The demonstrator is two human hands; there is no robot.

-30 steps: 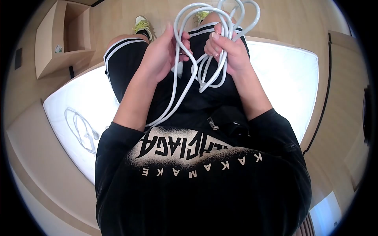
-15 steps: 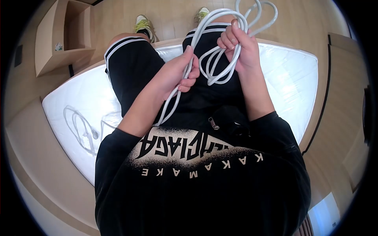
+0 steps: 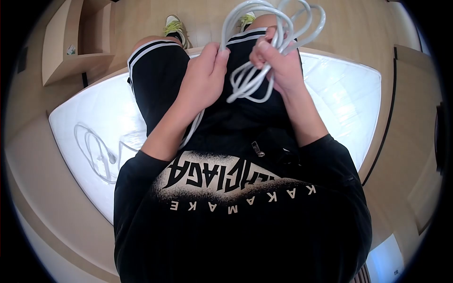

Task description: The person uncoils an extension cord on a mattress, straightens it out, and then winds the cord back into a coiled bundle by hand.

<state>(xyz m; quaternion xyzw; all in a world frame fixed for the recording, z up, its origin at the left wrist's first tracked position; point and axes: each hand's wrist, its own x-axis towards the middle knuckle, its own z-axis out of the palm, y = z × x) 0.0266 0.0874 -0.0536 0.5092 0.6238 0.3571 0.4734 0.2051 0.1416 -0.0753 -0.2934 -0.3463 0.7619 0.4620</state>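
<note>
A white cable (image 3: 257,85) hangs in loose loops above my lap. My left hand (image 3: 205,75) is closed around strands of it, thumb up, with its other fingers mostly hidden behind the hand. From beneath that hand the cable runs down toward my shirt. My right hand (image 3: 279,61) grips the bunched loops, fingers curled and slightly blurred; some loops stick out above it and others dangle below. More white cable (image 3: 87,141) lies loosely on the plastic-covered mattress at left, with a white end piece (image 3: 103,165) too blurred to name.
I sit on the mattress (image 3: 347,99) with my knees apart. An open wooden compartment (image 3: 94,59) stands on the far left. Wooden panelling (image 3: 410,108) rises on the right, and the wood floor (image 3: 203,19) lies around my shoes (image 3: 174,26).
My right hand has moved down and left with the loops, and its fingers have turned inward. My left hand has shifted slightly left and rotated, its back now showing.
</note>
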